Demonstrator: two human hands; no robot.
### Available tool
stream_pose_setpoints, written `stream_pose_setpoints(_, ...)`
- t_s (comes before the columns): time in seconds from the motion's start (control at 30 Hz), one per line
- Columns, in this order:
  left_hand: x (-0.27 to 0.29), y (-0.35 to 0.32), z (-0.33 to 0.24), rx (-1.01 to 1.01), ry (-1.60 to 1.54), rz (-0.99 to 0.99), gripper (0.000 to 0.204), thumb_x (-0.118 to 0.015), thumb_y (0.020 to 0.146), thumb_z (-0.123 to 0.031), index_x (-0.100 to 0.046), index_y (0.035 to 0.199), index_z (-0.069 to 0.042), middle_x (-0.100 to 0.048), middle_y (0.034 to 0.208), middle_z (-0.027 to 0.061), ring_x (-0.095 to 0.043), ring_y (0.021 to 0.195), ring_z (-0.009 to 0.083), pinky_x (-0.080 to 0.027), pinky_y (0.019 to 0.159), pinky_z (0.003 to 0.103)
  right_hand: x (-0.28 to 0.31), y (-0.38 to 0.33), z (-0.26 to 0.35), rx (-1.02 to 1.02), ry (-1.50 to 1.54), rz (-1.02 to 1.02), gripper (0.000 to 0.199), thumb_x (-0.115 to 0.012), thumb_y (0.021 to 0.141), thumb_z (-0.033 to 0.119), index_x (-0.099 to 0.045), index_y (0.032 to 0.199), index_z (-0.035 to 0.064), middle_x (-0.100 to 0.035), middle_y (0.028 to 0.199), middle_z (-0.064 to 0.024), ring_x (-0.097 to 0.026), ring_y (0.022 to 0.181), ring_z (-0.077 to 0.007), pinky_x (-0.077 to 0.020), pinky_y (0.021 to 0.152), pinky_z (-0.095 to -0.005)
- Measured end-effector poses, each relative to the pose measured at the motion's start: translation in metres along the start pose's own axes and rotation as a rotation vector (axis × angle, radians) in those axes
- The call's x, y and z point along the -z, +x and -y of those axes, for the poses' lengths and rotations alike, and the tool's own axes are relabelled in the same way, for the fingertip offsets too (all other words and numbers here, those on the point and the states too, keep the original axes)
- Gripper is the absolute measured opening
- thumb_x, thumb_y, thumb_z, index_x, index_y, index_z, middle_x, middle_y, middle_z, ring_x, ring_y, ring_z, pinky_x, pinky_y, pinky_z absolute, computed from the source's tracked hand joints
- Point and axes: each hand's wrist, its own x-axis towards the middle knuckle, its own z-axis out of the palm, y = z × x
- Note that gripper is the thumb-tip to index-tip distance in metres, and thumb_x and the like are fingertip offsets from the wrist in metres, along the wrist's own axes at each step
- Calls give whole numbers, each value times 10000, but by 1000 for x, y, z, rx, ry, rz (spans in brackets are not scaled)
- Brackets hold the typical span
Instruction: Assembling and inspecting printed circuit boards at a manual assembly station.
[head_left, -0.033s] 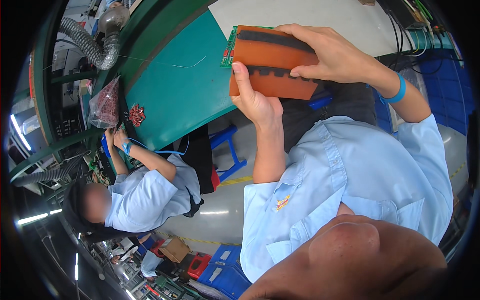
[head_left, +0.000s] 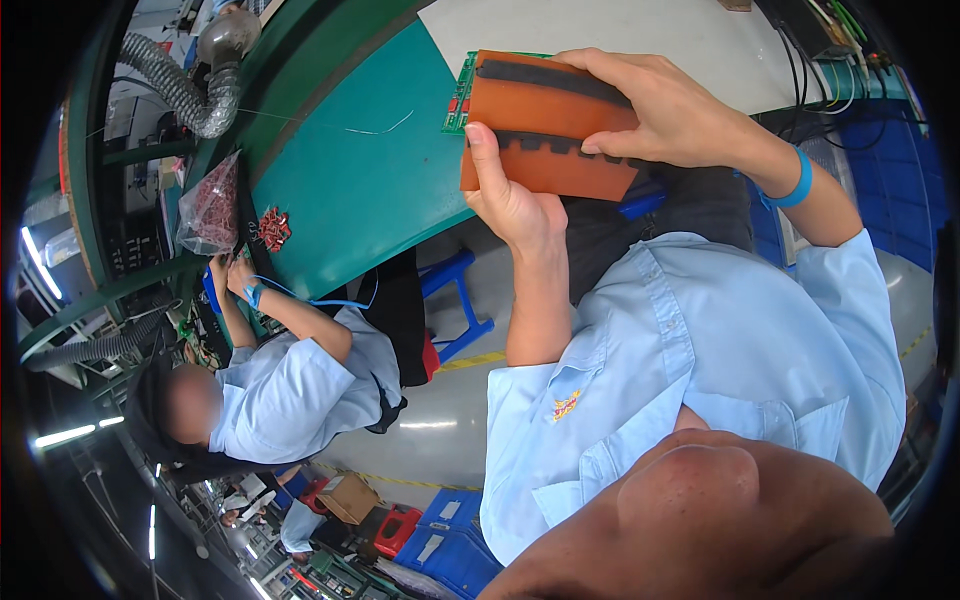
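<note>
An orange rectangular pad (head_left: pixel 545 105) with two dark strips lies against a green circuit board (head_left: pixel 461 98) whose edge shows at its left side. Both of my hands hold this stack up over the edge of the green table (head_left: pixel 360 190). My left hand (head_left: pixel 510 200) grips its lower left edge, with the thumb pressed up along the pad. My right hand (head_left: pixel 670 110), with a blue wristband (head_left: pixel 795 185) on the wrist, clasps it from the top right, fingers spread over the dark strips.
A co-worker (head_left: pixel 290 385) in a light blue shirt sits at the left, hands near a small pile of red parts (head_left: pixel 272 228) and a clear bag of red parts (head_left: pixel 208 205). A grey flexible hose (head_left: pixel 185 95), a blue stool (head_left: pixel 460 300), blue crates (head_left: pixel 450 530) and cables (head_left: pixel 820 70) surround us.
</note>
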Motion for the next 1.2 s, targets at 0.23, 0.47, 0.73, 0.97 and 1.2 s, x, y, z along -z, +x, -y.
stream_pose_setpoints(0.23, 7, -7, 6, -84, 152, -9, 254, -642, 1020, -238, -687, 1122, -11, -727, 1016, 64, -688, 872, 125, -545, 740, 237, -1, -4, 7, 34, -44, 5, 717, -852, 721, 145, -556, 1365, 34, -708, 1174, -159, -690, 898, -310, -544, 801, -385)
stream_pose_setpoints(0.47, 14, -21, 17, -78, 172, -50, 209, -651, 1013, -191, -691, 1078, 4, -724, 994, 64, -670, 845, 106, -527, 739, 222, -19, -12, -2, 25, -17, -64, 697, -834, 774, 175, -544, 1393, 37, -698, 1226, -133, -692, 974, -304, -538, 861, -364)
stream_pose_setpoints(0.73, 11, -11, 1, -45, 116, -92, 272, -619, 1035, -255, -676, 1135, -9, -727, 1042, 74, -682, 888, 121, -532, 767, 233, -14, -17, -7, 92, -56, -87, 710, -829, 771, 158, -537, 1408, 44, -687, 1245, -139, -692, 1001, -308, -543, 858, -380)
stream_pose_setpoints(0.97, 9, -7, 1, 31, 21, -49, 333, -589, 1053, -315, -688, 1131, -7, -726, 1042, 73, -676, 887, 111, -526, 756, 235, -6, -20, -8, 89, -48, -12, 793, -824, 732, 96, -493, 1450, 37, -668, 1265, -160, -683, 1008, -331, -543, 852, -403)
stream_pose_setpoints(1.2, 7, -3, 3, 80, 7, -44, 386, -556, 1064, -373, -678, 1163, -20, -726, 1068, 71, -685, 890, 118, -535, 759, 241, 8, -20, 2, 6, -73, 94, 860, -813, 710, 54, -450, 1489, 34, -654, 1275, -168, -670, 1003, -349, -541, 842, -404)
